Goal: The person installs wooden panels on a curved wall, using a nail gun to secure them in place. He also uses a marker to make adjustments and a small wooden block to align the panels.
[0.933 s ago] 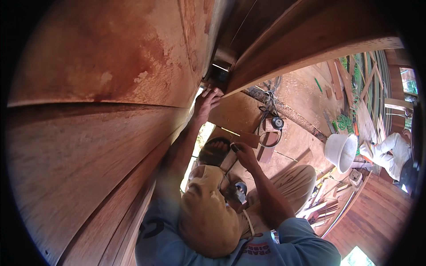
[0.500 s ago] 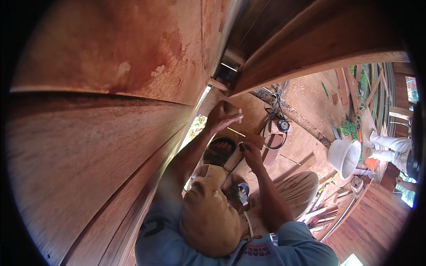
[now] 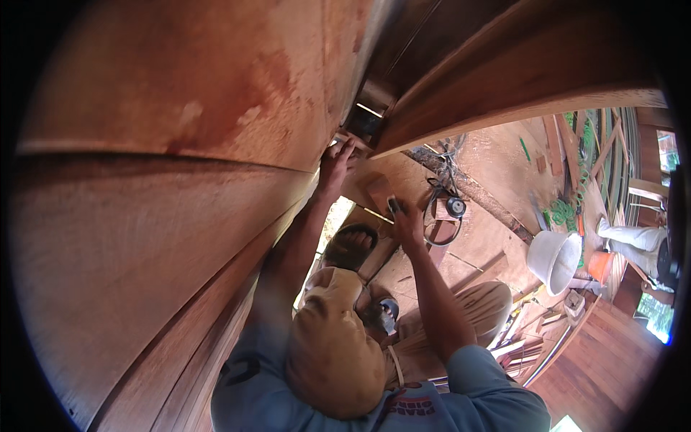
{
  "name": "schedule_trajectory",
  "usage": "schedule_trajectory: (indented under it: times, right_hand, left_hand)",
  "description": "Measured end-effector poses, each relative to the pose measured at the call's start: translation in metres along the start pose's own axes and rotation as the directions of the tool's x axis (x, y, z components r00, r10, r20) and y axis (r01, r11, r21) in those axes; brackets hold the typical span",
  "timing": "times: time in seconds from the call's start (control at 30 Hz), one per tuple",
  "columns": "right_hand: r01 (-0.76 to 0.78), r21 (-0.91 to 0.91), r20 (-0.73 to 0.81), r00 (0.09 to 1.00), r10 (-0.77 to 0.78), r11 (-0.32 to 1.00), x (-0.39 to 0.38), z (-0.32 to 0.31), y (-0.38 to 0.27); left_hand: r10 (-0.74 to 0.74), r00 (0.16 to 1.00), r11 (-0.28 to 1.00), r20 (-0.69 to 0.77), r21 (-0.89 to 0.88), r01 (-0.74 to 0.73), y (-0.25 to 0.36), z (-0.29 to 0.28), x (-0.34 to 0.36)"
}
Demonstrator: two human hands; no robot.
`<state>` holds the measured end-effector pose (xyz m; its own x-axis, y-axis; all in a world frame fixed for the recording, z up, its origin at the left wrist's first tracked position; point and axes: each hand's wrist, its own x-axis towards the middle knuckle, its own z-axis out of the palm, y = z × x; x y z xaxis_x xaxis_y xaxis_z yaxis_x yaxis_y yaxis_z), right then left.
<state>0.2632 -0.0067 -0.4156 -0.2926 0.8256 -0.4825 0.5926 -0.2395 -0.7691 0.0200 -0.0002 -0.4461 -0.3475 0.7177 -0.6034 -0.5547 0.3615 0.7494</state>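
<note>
My left hand [image 3: 337, 164] is up in the narrow corner beside the brown plank wall [image 3: 180, 216], fingers curled at a small wooden block [image 3: 354, 140] below an overhanging board [image 3: 489, 79]; what it grips is unclear. My right hand [image 3: 407, 225], lower and to the right, is closed at the near end of a flat wooden piece [image 3: 381, 189], with a small dark thing at its fingers. My sandalled foot [image 3: 349, 245] and bent knees are below.
A round black-and-silver power tool [image 3: 455, 207] lies among cables on the dusty boards. Rightward are a pale tub [image 3: 551, 263], an orange container [image 3: 601, 266], green coiled hose [image 3: 561, 212], loose timber strips [image 3: 554, 144] and a co-worker's pale-trousered legs [image 3: 633, 234].
My left hand dropped from the corner, then rose back to it. My right hand has moved up and right, tilting the flat piece upward. The co-worker's legs have shifted.
</note>
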Motion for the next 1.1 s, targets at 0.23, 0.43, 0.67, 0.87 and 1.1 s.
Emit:
schedule_trajectory:
  times: [0.23, 0.43, 0.67, 0.87, 1.1]
  right_hand:
    - [0.199, 0.227, 0.044, 0.976, -0.214, 0.953, 0.067, 0.030, -0.062]
    - [0.168, 0.105, 0.147, 0.972, -0.183, 0.980, 0.068, 0.041, -0.082]
    - [0.188, 0.127, 0.093, 0.975, -0.200, 0.974, 0.067, 0.052, -0.078]
    - [0.281, 0.239, 0.137, 0.938, -0.319, 0.929, 0.059, 0.046, -0.092]
    - [0.278, 0.402, 0.123, 0.928, -0.353, 0.872, 0.062, 0.052, -0.088]
  left_hand:
    - [0.026, 0.999, 0.967, 0.027, -0.254, -0.018, 0.009, 0.024, 0.021]
    - [0.098, 0.990, 0.971, 0.102, -0.229, -0.073, -0.018, 0.009, 0.053]
    - [0.153, 0.985, 0.954, 0.084, -0.271, -0.125, -0.015, 0.013, 0.045]
    - [0.090, 0.985, 0.961, 0.149, -0.274, -0.046, -0.009, 0.010, 0.038]
    - [0.097, 0.968, 0.959, 0.231, -0.281, -0.029, -0.008, 0.006, 0.038]
